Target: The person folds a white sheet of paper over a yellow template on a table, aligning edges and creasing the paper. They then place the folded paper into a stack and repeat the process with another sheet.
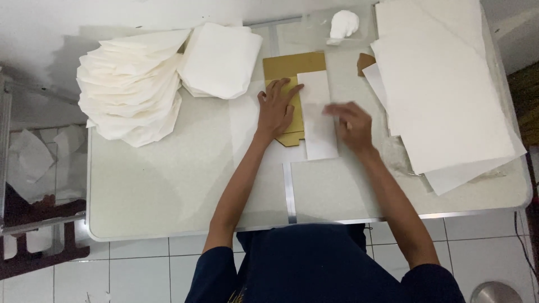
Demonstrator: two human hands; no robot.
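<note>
A: Big white sheets (449, 101) hang off desk (168, 196) edge, rt side. Could slide down w/ a bump.

B: Yep. Left hand (276, 109), fingers flat, wide, pins gold card (292, 70) mid-desk. Right hand (351, 124) blurry on paper strip (319, 126); can't tell fingers. Might fold crooked.

No labels, signs or screens are seen; packaging alone is shown: a flat gold-brown card template (293, 73) is pressed under the left hand (276, 109), a white paper sheet (318, 120) is folded over it beside the right hand (352, 124), and folded white paper bags (132, 90) are stacked far left
</note>
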